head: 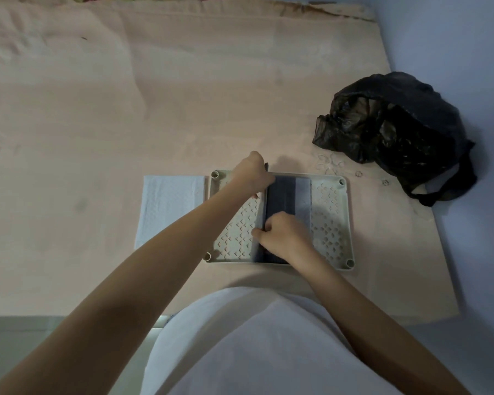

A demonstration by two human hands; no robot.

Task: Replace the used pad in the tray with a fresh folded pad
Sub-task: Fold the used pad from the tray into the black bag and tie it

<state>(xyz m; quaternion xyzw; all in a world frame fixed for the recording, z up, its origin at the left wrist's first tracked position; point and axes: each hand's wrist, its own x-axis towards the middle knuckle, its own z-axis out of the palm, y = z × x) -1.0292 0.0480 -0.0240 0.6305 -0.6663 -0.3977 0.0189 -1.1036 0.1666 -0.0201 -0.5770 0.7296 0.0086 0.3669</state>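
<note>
A pale perforated tray (330, 220) lies on the bed in front of me. Across its middle sits a dark blue-grey pad (285, 196), folded into a narrow strip with a lighter band on its right side. My left hand (251, 173) grips the pad's far left edge near the tray's back rim. Closed on the pad's near left edge is my right hand (280, 235). A white folded pad (169, 206) lies flat on the bed just left of the tray, untouched.
A crumpled black plastic bag (394, 129) sits on the bed to the right, behind the tray, close to the blue wall (468, 67). The pinkish bedsheet (126, 109) stretches far to the left and back. The bed's front edge runs just below the tray.
</note>
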